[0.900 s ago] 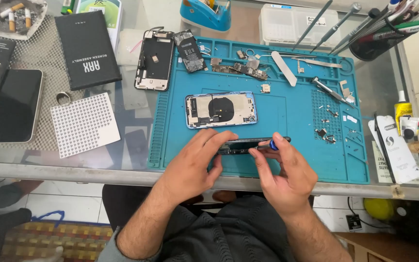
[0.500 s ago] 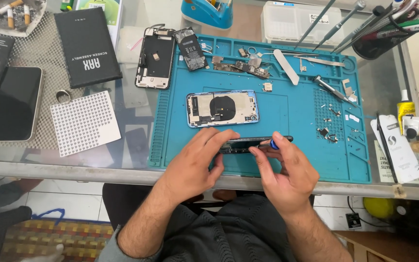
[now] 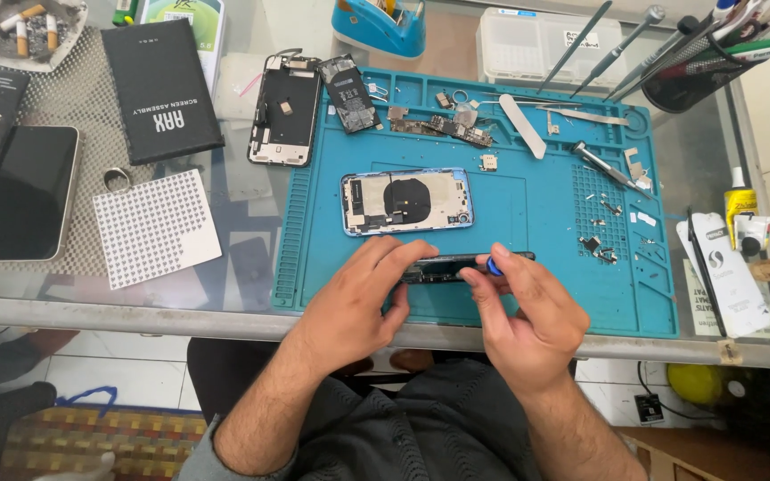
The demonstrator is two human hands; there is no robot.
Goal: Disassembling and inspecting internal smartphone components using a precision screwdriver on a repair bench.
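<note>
While the left hand (image 3: 354, 307) clamps the dark screen panel (image 3: 456, 265) on edge over the blue mat's (image 3: 545, 294) near side, the right hand (image 3: 528, 316) pinches a small blue pick (image 3: 495, 264) against the panel's upper edge. Keep the pick shallow and the panel steady. Beyond them, the opened phone housing (image 3: 407, 202) lies flat on the mat, with loose screws (image 3: 601, 240) to the right.

Open blue mat (image 3: 545, 223) lies at two o'clock of the hands; the opened phone shell (image 3: 407, 201) blocks twelve o'clock, loose screws (image 3: 601, 240) crowd three o'clock, a perforated white sheet (image 3: 155, 228) sits at nine.
</note>
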